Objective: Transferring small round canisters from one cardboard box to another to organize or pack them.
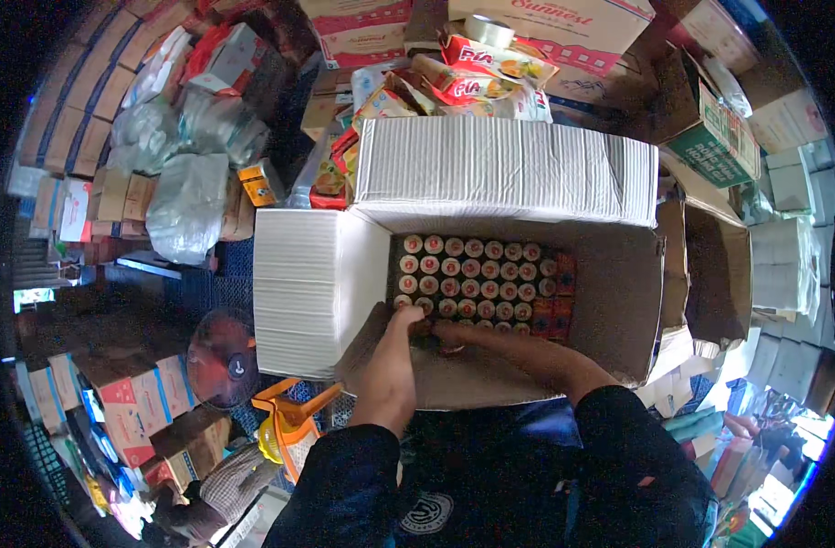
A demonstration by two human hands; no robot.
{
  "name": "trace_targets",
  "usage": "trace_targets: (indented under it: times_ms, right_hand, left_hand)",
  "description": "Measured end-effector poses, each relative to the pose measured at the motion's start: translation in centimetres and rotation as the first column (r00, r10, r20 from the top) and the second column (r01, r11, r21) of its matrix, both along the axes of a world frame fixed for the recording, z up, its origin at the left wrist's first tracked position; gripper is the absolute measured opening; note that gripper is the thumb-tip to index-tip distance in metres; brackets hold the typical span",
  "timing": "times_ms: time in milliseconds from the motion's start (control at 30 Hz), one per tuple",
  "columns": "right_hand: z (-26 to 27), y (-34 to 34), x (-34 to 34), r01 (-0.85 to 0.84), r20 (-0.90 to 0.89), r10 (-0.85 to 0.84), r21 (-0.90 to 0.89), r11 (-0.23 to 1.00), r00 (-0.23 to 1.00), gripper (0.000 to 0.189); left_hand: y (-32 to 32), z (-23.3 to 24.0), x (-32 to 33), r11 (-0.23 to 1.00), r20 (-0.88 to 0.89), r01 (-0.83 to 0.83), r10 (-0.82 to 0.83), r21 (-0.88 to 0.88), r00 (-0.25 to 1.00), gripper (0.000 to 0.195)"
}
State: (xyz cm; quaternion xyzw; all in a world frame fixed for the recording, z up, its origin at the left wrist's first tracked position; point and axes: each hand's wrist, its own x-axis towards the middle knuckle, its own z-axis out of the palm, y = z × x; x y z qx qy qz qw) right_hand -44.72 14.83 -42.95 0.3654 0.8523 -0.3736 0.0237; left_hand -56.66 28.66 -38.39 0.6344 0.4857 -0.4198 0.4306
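A large open cardboard carton (623, 288) stands before me, its white corrugated flaps (506, 171) folded outward. Inside it, several rows of round-topped containers (470, 268) stand upright, with pale tops bearing red marks. Red patterned packs (562, 274) line the right end of the rows. Both of my hands reach down into the carton. My left hand (409, 315) is at the near left corner of the rows, by the container tops. Just right of it, my right hand (450, 335) is low by the near wall. Shadow and the hands themselves hide the fingertips and anything between them.
Red and yellow food packets (492, 75) and a tape roll (489, 31) lie beyond the carton. Another open carton (718, 274) adjoins on the right. At left are a fan (222, 359), an orange chair (297, 418) and a bending person (219, 490). Stacked boxes (88, 103) surround the space.
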Motion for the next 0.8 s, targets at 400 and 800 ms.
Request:
trace_targets:
  times_ms: [400,800]
  right_hand:
    - [-1.8,-4.7,2.5,0.191,-0.026,-0.190,0.077,0.979,0.982,0.042]
    - [16.3,-0.4,3.7,0.104,0.143,-0.107,0.025,0.994,0.984,0.033]
  left_hand:
    - [0.0,7.7,3.8,0.965,0.098,-0.262,0.262,-0.015,0.960,0.019]
    - [1.5,10.9,1.4,0.970,-0.057,-0.021,0.036,0.240,0.998,0.023]
